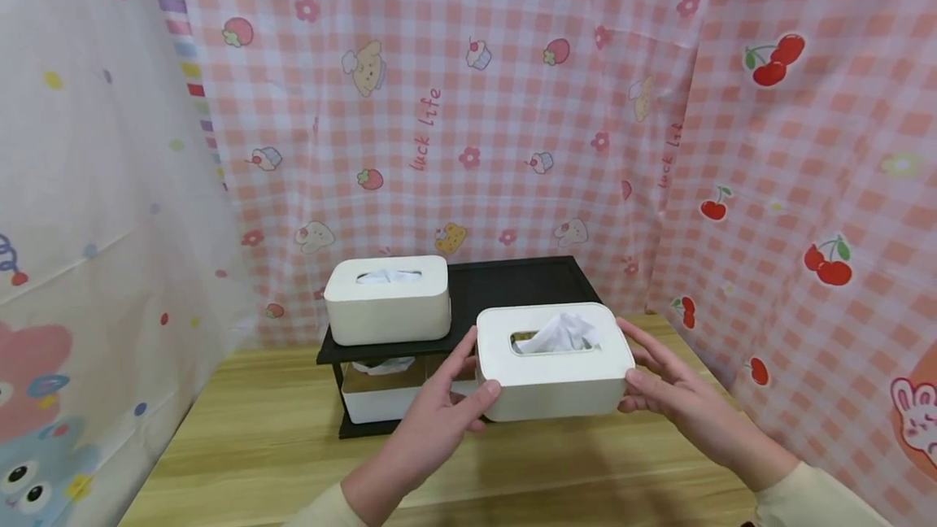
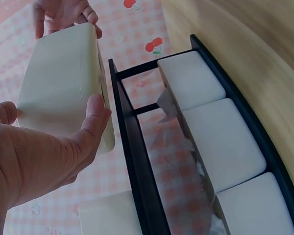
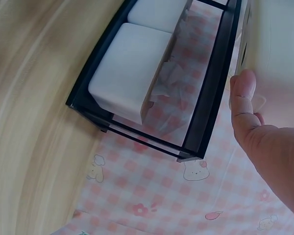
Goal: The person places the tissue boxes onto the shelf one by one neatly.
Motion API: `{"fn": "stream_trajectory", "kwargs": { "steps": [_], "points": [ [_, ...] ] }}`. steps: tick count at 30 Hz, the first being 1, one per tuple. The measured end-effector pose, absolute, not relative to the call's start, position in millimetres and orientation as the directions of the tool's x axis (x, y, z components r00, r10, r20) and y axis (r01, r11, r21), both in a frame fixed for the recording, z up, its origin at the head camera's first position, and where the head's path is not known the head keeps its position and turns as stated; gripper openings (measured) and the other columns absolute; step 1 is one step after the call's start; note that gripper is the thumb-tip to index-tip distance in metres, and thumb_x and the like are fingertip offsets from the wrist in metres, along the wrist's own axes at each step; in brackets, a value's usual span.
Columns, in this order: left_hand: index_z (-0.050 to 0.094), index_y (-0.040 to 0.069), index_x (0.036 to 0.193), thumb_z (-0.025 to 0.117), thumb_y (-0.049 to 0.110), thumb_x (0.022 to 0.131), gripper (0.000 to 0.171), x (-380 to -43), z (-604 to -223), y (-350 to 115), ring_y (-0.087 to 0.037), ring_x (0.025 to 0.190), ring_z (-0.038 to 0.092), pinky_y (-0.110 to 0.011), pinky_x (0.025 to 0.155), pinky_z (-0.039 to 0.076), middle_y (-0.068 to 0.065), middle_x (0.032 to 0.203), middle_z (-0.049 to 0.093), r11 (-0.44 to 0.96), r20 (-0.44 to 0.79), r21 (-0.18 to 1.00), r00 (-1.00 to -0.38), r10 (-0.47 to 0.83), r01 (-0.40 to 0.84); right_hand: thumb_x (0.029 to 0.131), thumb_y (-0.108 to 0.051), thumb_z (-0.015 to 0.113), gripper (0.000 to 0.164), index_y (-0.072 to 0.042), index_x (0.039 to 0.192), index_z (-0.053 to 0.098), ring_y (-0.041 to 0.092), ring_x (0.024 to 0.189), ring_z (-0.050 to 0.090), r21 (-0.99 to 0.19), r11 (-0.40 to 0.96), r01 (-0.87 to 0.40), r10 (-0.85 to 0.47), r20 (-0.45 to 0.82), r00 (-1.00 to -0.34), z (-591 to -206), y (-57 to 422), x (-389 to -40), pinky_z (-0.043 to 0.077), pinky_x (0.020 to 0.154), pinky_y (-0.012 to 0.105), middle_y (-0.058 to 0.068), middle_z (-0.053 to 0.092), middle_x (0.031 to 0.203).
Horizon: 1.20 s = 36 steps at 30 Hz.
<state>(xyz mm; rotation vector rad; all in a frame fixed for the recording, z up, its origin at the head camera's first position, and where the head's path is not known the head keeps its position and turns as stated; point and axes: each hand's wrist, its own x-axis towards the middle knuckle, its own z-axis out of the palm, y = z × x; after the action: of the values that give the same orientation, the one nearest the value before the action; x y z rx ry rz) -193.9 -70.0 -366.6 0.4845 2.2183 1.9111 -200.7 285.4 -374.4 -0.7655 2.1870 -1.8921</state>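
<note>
A cream tissue box [image 1: 556, 398], with white tissue [image 1: 560, 333] poking from its oval slot, is held up between both hands in front of the black rack. My left hand [image 1: 439, 413] grips its left end, the thumb at the front corner. At the opposite end my right hand [image 1: 681, 405] holds it, thumb against the front corner too. The left wrist view shows the box [image 2: 56, 78] raised beside the rack's upper tier, with both hands on its ends. In the right wrist view, the right thumb [image 3: 245, 85] presses along its edge.
The two-tier black rack [image 1: 505, 285] stands on a wood-grain table [image 1: 241, 429]. A second cream tissue box [image 1: 388, 320] sits on its top left. Three white boxes [image 2: 223, 142] line the lower tier. Patterned cloth [image 1: 476, 104] hangs behind and at both sides.
</note>
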Motion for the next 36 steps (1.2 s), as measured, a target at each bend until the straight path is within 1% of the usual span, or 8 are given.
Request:
{"fn": "stream_trajectory", "kwargs": {
  "steps": [5,9,13,20,24,27,32,36],
  "points": [
    [0.025,0.039,0.17,0.069,0.041,0.105,0.078,-200,-363,-69,-0.026,0.103,0.065,-0.037,0.084,0.061,-0.019,0.168,0.04,0.128,0.074,0.984,-0.942,0.326,0.122,0.116,-0.013,0.041,0.065,-0.021,0.174,0.012,0.017,0.116,0.069,-0.958,0.082,-0.275,-0.443,0.212,-0.871,-373,281,-210,0.061,0.096,0.035,-0.003,0.054,0.148],
    [0.026,0.039,0.17,0.068,0.04,0.106,0.077,-205,-361,-68,-0.025,0.104,0.063,-0.034,0.083,0.06,-0.02,0.168,0.039,0.13,0.071,0.985,-0.948,0.31,0.116,0.116,-0.015,0.042,0.065,-0.023,0.174,0.013,0.016,0.115,0.069,-0.964,0.076,-0.255,-0.424,0.2,-0.883,-373,278,-216,0.061,0.095,0.035,-0.004,0.055,0.147],
    [0.027,0.036,0.17,0.067,0.038,0.107,0.075,-209,-359,-68,-0.024,0.104,0.062,-0.036,0.082,0.06,-0.019,0.167,0.04,0.118,0.066,0.988,-0.954,0.294,0.105,0.116,-0.016,0.042,0.064,-0.022,0.174,0.014,0.017,0.115,0.068,-0.966,0.064,-0.25,-0.421,0.201,-0.884,-373,275,-220,0.061,0.095,0.035,-0.003,0.056,0.147],
    [0.028,0.037,0.17,0.066,0.039,0.107,0.074,-218,-357,-67,-0.025,0.104,0.062,-0.039,0.084,0.062,-0.017,0.167,0.041,0.123,0.061,0.988,-0.959,0.275,0.098,0.117,-0.019,0.043,0.065,-0.021,0.174,0.013,0.018,0.116,0.068,-0.97,0.073,-0.233,-0.403,0.185,-0.896,-372,272,-230,0.062,0.095,0.035,-0.002,0.055,0.146],
    [0.029,0.037,0.17,0.066,0.039,0.107,0.073,-224,-356,-66,-0.025,0.105,0.064,-0.038,0.083,0.061,-0.017,0.167,0.042,0.132,0.05,0.987,-0.964,0.261,0.087,0.117,-0.023,0.043,0.065,-0.023,0.174,0.011,0.021,0.117,0.068,-0.971,0.092,-0.219,-0.4,0.165,-0.901,-372,271,-235,0.061,0.095,0.036,0.002,0.052,0.147],
    [0.029,0.037,0.17,0.066,0.04,0.107,0.073,-228,-354,-65,-0.025,0.107,0.066,-0.038,0.083,0.061,-0.017,0.167,0.042,0.14,0.042,0.987,-0.967,0.25,0.079,0.117,-0.024,0.042,0.065,-0.023,0.174,0.01,0.021,0.116,0.07,-0.97,0.096,-0.224,-0.407,0.167,-0.898,-371,271,-239,0.062,0.095,0.037,0.0,0.053,0.147],
    [0.028,0.038,0.17,0.065,0.042,0.107,0.073,-234,-353,-64,-0.025,0.103,0.07,-0.039,0.083,0.062,-0.017,0.167,0.042,0.141,0.026,0.988,-0.97,0.242,0.061,0.117,-0.024,0.041,0.066,-0.021,0.174,0.009,0.017,0.115,0.071,-0.969,0.101,-0.227,-0.411,0.168,-0.896,-369,271,-245,0.062,0.095,0.037,-0.006,0.057,0.143],
    [0.028,0.037,0.17,0.064,0.043,0.108,0.072,-238,-352,-63,-0.025,0.095,0.071,-0.039,0.083,0.063,-0.017,0.166,0.044,0.143,0.014,0.989,-0.975,0.223,0.047,0.117,-0.028,0.042,0.066,-0.022,0.174,0.009,0.016,0.115,0.072,-0.969,0.13,-0.209,-0.394,0.143,-0.908,-366,268,-249,0.062,0.095,0.037,0.0,0.054,0.146]
  ]
}}
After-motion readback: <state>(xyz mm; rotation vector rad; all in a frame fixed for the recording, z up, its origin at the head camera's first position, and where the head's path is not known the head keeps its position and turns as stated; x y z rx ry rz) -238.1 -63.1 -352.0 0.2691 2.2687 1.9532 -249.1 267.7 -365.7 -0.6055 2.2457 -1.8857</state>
